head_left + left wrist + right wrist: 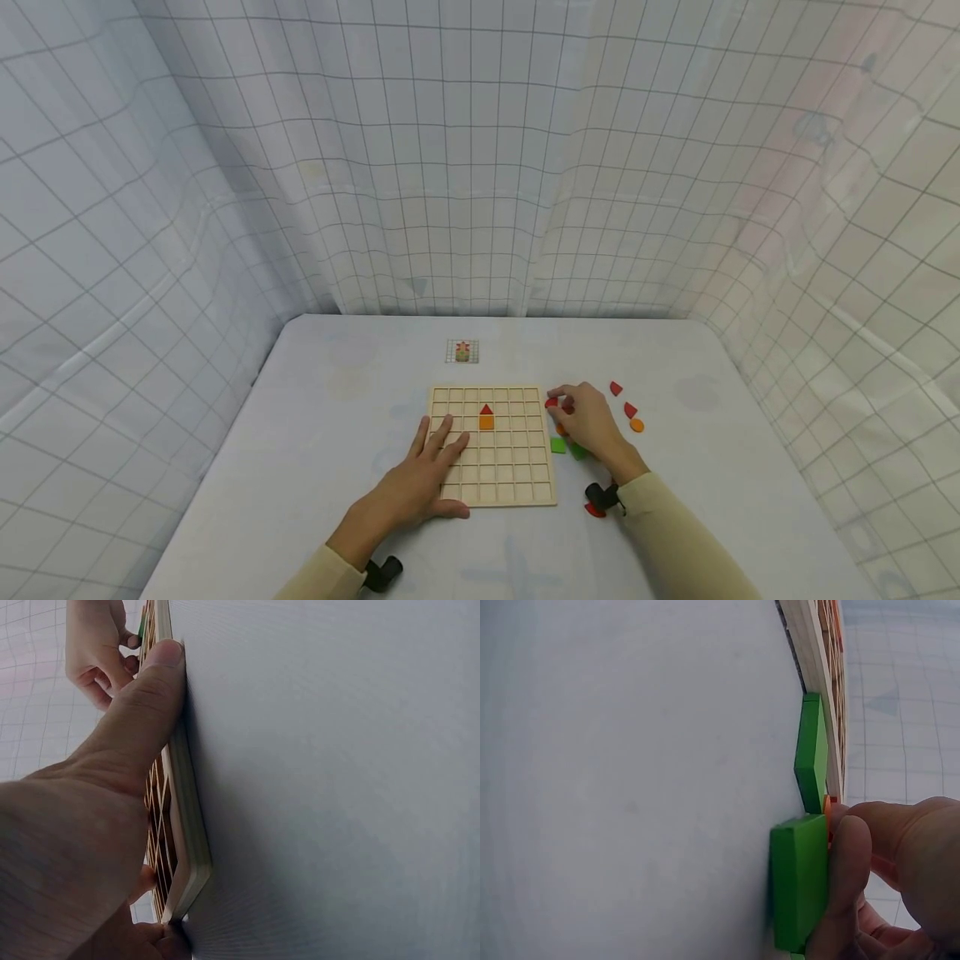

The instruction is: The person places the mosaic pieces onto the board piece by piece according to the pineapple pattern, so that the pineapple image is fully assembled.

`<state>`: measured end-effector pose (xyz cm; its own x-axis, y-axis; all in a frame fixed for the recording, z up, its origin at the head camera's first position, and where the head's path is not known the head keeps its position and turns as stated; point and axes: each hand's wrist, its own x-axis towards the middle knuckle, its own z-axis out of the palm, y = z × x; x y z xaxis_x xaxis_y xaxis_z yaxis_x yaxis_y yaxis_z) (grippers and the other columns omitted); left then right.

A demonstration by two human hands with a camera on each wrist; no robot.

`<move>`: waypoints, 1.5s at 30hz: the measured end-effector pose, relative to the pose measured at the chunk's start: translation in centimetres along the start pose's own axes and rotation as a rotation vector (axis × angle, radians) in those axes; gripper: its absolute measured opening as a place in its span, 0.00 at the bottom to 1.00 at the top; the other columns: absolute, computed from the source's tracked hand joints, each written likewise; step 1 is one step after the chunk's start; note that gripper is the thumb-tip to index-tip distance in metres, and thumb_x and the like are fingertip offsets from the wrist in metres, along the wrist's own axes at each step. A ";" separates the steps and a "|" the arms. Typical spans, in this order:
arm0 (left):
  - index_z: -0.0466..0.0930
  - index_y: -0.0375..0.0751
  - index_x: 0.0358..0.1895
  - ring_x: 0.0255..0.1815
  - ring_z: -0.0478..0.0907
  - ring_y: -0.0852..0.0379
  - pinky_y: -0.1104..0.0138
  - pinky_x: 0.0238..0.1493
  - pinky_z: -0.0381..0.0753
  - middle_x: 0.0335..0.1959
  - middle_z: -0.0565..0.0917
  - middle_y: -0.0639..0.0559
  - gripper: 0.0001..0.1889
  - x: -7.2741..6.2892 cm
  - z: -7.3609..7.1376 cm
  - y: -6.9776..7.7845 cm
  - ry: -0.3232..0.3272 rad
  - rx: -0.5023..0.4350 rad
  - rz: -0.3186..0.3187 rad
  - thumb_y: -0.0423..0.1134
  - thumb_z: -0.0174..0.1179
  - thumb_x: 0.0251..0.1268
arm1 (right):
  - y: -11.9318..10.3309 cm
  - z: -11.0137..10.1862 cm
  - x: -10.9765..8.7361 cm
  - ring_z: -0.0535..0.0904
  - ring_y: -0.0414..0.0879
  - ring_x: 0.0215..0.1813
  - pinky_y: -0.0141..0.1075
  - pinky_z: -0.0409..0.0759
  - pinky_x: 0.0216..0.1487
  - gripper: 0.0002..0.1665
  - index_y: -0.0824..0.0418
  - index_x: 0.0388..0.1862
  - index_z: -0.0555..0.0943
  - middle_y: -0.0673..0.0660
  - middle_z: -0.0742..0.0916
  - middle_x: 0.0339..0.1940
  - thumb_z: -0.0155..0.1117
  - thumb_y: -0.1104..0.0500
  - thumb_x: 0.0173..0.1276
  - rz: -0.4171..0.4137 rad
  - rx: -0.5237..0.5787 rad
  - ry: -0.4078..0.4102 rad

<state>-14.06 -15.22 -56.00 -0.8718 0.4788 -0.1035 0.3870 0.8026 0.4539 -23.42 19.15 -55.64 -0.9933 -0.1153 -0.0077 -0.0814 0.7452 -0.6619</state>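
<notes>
The left hand (420, 487) lies with its fingers spread over the left side of the wooden board (525, 492), gripping nothing, its thumb along the near edge; light, flat pressure there should stop the frame from sliding. The right hand (592, 419) is beyond the opposite edge, fingers bent, thumb and forefinger at a red piece (551, 402); whether they are together on it or slightly apart, I cannot tell. A green block (558, 446) sits just beside the board, with another green block (799, 881) and an orange piece (826, 810) close by, so a pinch from above, lifted straight up, would probably disturb its neighbours least. On the board, a red triangle (486, 409) lies directly beyond an orange square (487, 422); any piece brought across is best carried clear of both and squared to its cell before release. The sleeve (671, 517) and wrist camera (600, 497) hang near another red piece (596, 509) on the surface (337, 417), so a raised forearm would avoid brushing it.
</notes>
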 end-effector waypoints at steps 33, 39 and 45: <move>0.61 0.43 0.96 0.98 0.38 0.17 0.29 0.71 0.88 1.00 0.48 0.31 0.64 -0.2 -0.7 0.4 0.005 -0.012 0.023 0.67 0.84 0.63 | 0.3 -0.1 0.2 0.81 0.45 0.42 0.28 0.79 0.38 0.12 0.61 0.55 0.91 0.59 0.90 0.47 0.83 0.58 0.79 -0.047 -0.030 0.074; 0.61 0.43 0.96 0.98 0.38 0.17 0.30 0.71 0.88 0.99 0.48 0.31 0.64 -0.3 -0.6 0.4 0.005 -0.007 0.021 0.67 0.84 0.63 | 0.3 -0.1 0.1 0.80 0.43 0.38 0.29 0.79 0.38 0.07 0.59 0.49 0.92 0.54 0.92 0.40 0.84 0.61 0.78 -0.106 0.020 0.073; 0.60 0.43 0.96 0.99 0.38 0.17 0.30 0.71 0.88 1.00 0.48 0.32 0.64 -0.3 -0.6 0.4 0.000 -0.011 0.019 0.67 0.83 0.64 | 0.2 -0.3 -0.1 0.85 0.42 0.45 0.32 0.87 0.49 0.08 0.56 0.53 0.96 0.52 0.95 0.47 0.83 0.61 0.78 -0.203 0.009 0.108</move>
<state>-13.81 -15.27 -55.20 -0.8644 0.4937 -0.0949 0.3999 0.7896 0.4654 -23.38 19.51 -55.58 -0.9598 -0.1906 0.2063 -0.2799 0.7081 -0.6483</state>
